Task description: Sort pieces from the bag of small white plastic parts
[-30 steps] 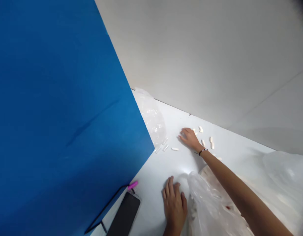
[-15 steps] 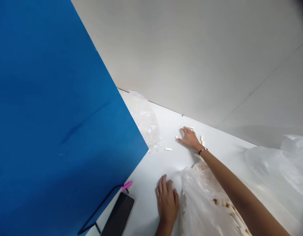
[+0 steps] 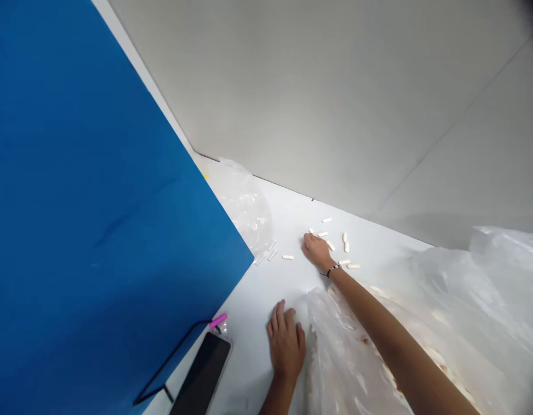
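Note:
My right hand (image 3: 317, 252) is on the white table (image 3: 253, 323), its fingers curled in and pressed together. Whatever they hold, if anything, is hidden. Around it lie several small white rod-shaped pieces, including a piece (image 3: 322, 234) just beyond the knuckles and another white piece (image 3: 330, 245) beside the hand. A single white piece (image 3: 288, 257) rests to the left of it. Nearer to me, my left hand (image 3: 286, 343) lies palm down on the table, fingers stretched and holding nothing. Beside it, under my right forearm, is a translucent plastic bag (image 3: 340, 351) with whitish contents.
A large blue panel (image 3: 97, 202) fills the left side. Several small clear tubes (image 3: 271, 255) lie near its corner, beside a clear plastic bag (image 3: 247, 207). Lower left are a phone (image 3: 201, 374) and a pink-capped item (image 3: 218, 321). More plastic sheeting (image 3: 487, 300) spreads at right.
My right hand has gone from spread fingers to curled ones and drawn slightly back toward me, uncovering more white pieces. The view has shifted a little; my left hand stays flat.

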Demonstrator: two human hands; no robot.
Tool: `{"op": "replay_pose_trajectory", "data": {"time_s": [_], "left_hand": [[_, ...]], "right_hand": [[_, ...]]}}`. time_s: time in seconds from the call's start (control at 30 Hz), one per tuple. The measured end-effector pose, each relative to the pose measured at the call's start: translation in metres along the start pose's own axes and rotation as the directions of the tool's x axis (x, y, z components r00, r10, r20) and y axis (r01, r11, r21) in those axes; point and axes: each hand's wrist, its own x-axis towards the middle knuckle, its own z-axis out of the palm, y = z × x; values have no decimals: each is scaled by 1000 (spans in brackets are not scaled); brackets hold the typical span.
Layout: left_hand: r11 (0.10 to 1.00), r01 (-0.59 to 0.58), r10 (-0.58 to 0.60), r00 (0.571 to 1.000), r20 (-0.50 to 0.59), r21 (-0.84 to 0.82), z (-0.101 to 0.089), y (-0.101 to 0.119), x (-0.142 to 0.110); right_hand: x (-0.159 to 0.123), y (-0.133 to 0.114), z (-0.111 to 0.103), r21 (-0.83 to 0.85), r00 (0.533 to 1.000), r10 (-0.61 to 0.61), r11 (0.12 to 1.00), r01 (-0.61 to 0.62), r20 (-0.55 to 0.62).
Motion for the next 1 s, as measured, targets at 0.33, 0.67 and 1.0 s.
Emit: {"op": "replay_pose_trajectory", "data": {"time_s": [0.33,0.67,1.0], "left_hand": [[1000,-2,1,996,87,5,-4,2,7],[999,-3,1,997,77,33,-4,3,7],[1000,20,-21,997,71,15,-6,5,5]], "right_hand": [[-94,-23,-181,481,939,-127,875,-45,320],[-148,-9,-205,520,976,208,827,-212,66],[-67,54,-60,-222,962,247,951,-217,120]]}}
